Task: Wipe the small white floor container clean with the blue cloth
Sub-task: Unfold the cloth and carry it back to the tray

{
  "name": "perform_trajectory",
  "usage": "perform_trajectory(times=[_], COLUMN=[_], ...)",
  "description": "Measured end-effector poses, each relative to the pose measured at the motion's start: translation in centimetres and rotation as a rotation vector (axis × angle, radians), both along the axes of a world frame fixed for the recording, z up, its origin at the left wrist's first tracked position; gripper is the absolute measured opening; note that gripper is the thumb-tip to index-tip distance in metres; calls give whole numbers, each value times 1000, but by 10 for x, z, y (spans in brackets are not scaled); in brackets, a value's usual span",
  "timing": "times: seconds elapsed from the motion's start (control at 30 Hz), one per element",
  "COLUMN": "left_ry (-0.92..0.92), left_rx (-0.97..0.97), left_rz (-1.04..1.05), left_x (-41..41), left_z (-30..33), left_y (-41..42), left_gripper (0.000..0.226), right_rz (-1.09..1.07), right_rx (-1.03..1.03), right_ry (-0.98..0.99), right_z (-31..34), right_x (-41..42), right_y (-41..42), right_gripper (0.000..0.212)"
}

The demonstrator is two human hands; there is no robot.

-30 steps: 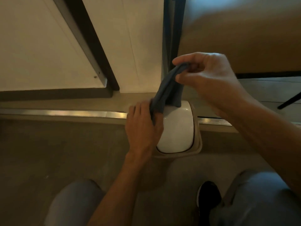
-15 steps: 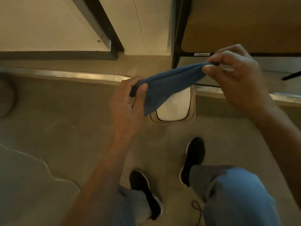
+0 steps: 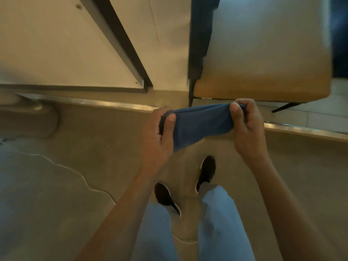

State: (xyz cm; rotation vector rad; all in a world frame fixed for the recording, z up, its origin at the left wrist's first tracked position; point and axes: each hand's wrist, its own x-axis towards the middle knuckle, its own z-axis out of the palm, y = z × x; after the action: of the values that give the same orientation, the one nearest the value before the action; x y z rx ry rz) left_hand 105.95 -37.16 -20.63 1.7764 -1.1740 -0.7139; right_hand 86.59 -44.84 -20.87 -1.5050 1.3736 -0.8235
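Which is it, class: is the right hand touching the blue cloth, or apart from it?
Touching. The head view shows the right hand pinching one end of the blue cloth, its thumb pressed onto the fabric.

There is one view only, from a wide-angle camera on my head. It looks steeply down and a little forward, so I see along my own forearms to my left hand (image 3: 158, 136) and right hand (image 3: 246, 125), which sit near the middle of the picture, close to the lens. Below them, much farther off, lie the floor (image 3: 94, 147) and my two shoes (image 3: 205, 172), near the bottom centre. The top of the picture reaches a wall (image 3: 56, 44) and a chair seat (image 3: 263, 63). Straight lines bend towards the edges. No second view shares this scene.
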Motion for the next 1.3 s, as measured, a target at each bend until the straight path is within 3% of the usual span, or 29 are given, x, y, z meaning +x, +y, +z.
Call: perform_trajectory(times=[0.27, 0.5, 0.67, 0.9, 1.17, 1.3], left_ry=[-17, -58, -82, -49, -19, -39], left_rx=[-224, -507, -643, -662, -484, -453], left_rz=[81, 58, 27, -63, -121, -145], left_x=[-15, -4, 16, 22, -9, -37], left_z=[152, 250, 311, 333, 278, 269], left_y=[7, 9, 6, 7, 6, 1], left_gripper=[22, 16, 15, 19, 25, 21], right_rz=[-88, -212, -237, -388, -467, -501], right_rx=[-293, -541, -590, -615, -435, -462], right_ry=[18, 44, -51, -71, -19, 29], right_z=[164, 270, 324, 336, 285, 272], right_x=[3, 17, 27, 26, -4, -32], right_y=[14, 31, 38, 60, 83, 82], right_gripper=[9, 6, 14, 18, 17, 20])
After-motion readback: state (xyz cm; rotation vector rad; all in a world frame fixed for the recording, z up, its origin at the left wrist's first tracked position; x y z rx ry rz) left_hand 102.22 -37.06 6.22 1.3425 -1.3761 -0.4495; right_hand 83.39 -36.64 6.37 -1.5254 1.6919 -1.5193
